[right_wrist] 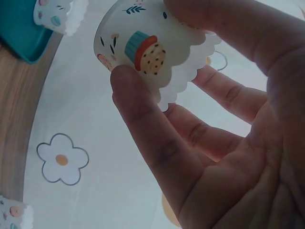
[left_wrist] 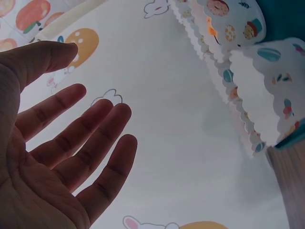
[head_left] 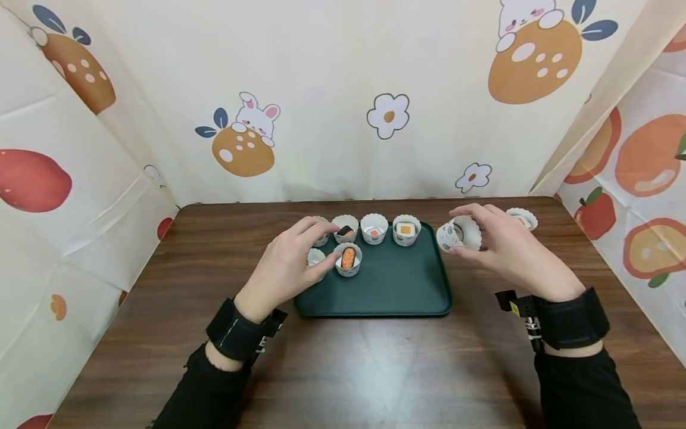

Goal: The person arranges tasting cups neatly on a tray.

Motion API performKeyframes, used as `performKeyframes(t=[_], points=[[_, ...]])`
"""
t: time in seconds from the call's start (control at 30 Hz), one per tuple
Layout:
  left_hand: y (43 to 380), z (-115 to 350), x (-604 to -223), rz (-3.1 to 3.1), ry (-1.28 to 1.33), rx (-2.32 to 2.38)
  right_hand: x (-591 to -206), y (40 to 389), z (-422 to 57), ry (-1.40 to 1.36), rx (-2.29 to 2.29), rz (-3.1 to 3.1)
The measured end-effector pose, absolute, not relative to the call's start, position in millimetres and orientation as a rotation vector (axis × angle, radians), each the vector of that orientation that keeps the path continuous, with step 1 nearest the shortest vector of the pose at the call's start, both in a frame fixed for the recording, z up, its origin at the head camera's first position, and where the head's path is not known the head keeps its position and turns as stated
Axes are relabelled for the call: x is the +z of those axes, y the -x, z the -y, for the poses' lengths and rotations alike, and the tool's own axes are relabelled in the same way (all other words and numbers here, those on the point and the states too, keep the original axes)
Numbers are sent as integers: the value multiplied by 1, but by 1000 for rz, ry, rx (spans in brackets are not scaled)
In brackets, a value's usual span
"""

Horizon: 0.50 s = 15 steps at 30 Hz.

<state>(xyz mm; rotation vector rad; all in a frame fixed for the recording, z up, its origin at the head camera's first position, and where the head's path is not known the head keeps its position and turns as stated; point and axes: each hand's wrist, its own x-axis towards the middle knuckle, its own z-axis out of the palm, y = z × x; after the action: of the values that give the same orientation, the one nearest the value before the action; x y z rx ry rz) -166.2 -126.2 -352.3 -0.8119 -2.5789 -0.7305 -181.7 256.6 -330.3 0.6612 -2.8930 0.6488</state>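
Note:
My right hand (head_left: 506, 247) pinches a white paper baking cup (right_wrist: 138, 52) by its sides, thumb and fingers on the wall. The cup is tipped, its scalloped rim toward my palm, and is held just right of the dark green tray (head_left: 396, 292). Over the tray's left side is my left hand (head_left: 289, 262), fingers spread and relaxed with nothing between them, as the left wrist view shows. Nearest to it are a cup (head_left: 348, 271) with an orange sushi-like piece (head_left: 348, 257) and a cup (head_left: 345, 237) with a dark-and-orange piece.
Along the tray's back edge stand a cup (head_left: 373, 237) with a small white-and-orange piece and a cup (head_left: 406, 238) with a yellow square piece. My left hand partly hides two more cups. Another cup (head_left: 524, 218) stands behind my right hand on the wooden table (head_left: 343, 369).

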Motion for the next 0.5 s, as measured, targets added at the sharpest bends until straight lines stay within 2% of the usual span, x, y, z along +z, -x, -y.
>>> performKeyframes(t=[0.5], points=[[158, 116, -346, 2530, 876, -764, -327, 171, -235, -854, 887, 2810]])
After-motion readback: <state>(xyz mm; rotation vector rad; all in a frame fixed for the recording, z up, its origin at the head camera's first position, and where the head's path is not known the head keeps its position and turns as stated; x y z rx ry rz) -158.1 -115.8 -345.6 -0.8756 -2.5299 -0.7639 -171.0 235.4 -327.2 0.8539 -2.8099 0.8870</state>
